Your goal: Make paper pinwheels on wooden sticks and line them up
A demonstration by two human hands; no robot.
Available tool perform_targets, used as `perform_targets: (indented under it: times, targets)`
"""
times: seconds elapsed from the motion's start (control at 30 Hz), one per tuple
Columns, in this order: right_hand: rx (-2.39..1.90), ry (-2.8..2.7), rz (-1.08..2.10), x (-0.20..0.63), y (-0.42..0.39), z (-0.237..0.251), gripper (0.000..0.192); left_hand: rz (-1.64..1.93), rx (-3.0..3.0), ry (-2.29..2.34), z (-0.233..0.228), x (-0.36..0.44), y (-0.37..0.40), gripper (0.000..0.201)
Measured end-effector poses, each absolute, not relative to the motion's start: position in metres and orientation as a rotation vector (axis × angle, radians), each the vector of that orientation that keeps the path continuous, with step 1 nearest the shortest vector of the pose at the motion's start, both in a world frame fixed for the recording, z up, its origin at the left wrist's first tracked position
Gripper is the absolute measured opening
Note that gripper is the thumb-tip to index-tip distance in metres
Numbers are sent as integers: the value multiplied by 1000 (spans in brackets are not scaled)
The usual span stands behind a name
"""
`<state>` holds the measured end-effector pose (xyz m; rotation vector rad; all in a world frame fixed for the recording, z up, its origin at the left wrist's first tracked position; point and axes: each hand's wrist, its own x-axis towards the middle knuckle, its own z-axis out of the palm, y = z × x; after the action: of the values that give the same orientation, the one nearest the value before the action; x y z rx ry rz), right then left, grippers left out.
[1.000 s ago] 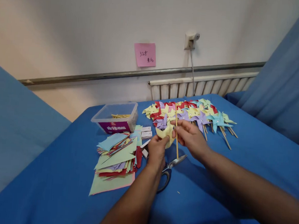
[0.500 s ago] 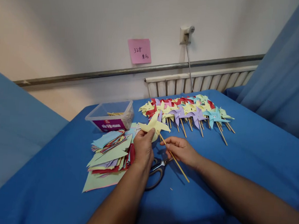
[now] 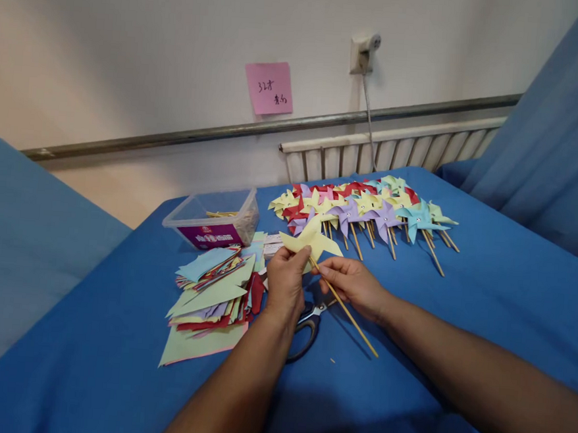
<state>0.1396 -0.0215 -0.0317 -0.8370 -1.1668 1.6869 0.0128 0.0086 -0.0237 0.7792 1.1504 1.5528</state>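
A pale yellow paper pinwheel (image 3: 321, 240) is pinched in my left hand (image 3: 286, 277), its blades spread above the thumb. From behind it a thin wooden stick (image 3: 351, 318) slants down to the right. My right hand (image 3: 356, 287) has thumb and forefinger closed on the stick near its upper end. The joint between stick and pinwheel is hidden by my fingers. Beneath my hands lie dark-handled scissors (image 3: 314, 324), partly covered by my left wrist.
Coloured paper pieces (image 3: 214, 297) are stacked on the left. Behind them stands a clear plastic box (image 3: 210, 211) with sticks. Several pinwheels (image 3: 363, 208) lie in rows at the back of the blue-covered table (image 3: 461, 308). A rail (image 3: 190, 135) runs along the wall.
My right hand has moved in close to my left, its fingers now higher on the stick. The pinwheel and stick have shifted slightly right. The whole view has tilted a little.
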Motion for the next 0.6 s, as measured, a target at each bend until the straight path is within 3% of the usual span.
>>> perform_targets:
  times: [0.27, 0.6]
  targets:
    - [-778, -1119, 1733, 141, -24, -30, 34, 1553, 786, 1142, -19, 13, 5, 36]
    - [-752, -1073, 1575, 138, -26, -30, 30, 1560, 829, 1231, -15, 17, 2, 31]
